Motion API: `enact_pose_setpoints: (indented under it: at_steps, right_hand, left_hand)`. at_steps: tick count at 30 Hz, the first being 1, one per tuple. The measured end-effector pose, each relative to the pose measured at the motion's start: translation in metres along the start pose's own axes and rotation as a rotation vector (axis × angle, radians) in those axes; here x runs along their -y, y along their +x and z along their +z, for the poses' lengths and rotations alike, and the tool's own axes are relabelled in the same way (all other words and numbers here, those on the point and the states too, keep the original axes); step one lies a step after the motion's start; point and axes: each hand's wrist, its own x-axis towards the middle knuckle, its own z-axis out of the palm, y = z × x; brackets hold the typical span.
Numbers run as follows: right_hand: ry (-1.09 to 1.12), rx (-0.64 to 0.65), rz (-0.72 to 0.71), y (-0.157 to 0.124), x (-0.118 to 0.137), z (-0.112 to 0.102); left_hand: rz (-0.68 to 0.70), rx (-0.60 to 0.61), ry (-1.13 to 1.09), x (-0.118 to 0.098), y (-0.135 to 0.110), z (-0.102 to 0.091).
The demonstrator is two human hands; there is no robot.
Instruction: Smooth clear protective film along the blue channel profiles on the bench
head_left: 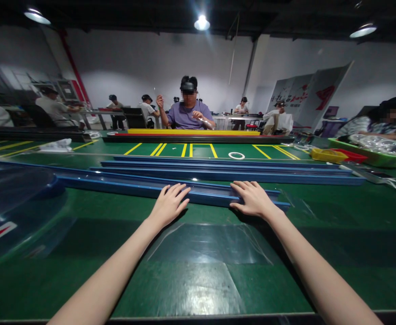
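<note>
Both hands are laid on the near blue channel (207,197), which lies slightly aslant across the green worktop (31,293), and the step in hand is judged to be its steadying or lining-up. The grip of the left hand (169,203) is loosely open, its fingers spread over the near wall with nothing enclosed; that of the right hand (253,198) is open as well, the thumb set apart from the fingers near the channel's right end, and how much pressure is applied cannot be told. Should the channel be shifted, a firmer hold on its walls and an even push from both hands would be called for. The channel is long, straight and trough-shaped, its smooth surface catching a dull sheen. Behind it, straight-edged blue rails (286,177) are laid lengthwise. A thin, glossy transparent sheet (211,243) is spread between the forearms, its edges marked by pale reflections. Farther off, a smooth white ring (236,155) is seen lying flat, and a shallow yellow tray (327,155) is set to the right.
</note>
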Motion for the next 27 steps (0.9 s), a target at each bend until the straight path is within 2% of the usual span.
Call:
enact_pose_setpoints:
  at_steps: [8,12,20,23,27]
  right_hand:
    - [0.114,0.051,0.066,0.001,-0.004,0.002]
    - [0.117,0.033,0.052,0.003,-0.003,0.004]
    - [0.081,-0.007,0.015,0.017,0.031,0.007]
    - [0.063,-0.026,0.005,0.021,0.044,0.006]
    - [0.039,-0.050,0.023,0.020,0.050,0.006]
  left_hand:
    - [-0.046,-0.009,-0.013,-0.001,0.001,-0.002]
    - [-0.056,0.003,0.000,-0.004,0.001,-0.003]
    - [-0.186,-0.106,0.031,-0.001,0.002,-0.011]
    - [-0.117,-0.108,0.004,-0.003,0.002,-0.012]
    - [0.039,-0.035,-0.025,-0.007,0.001,-0.007]
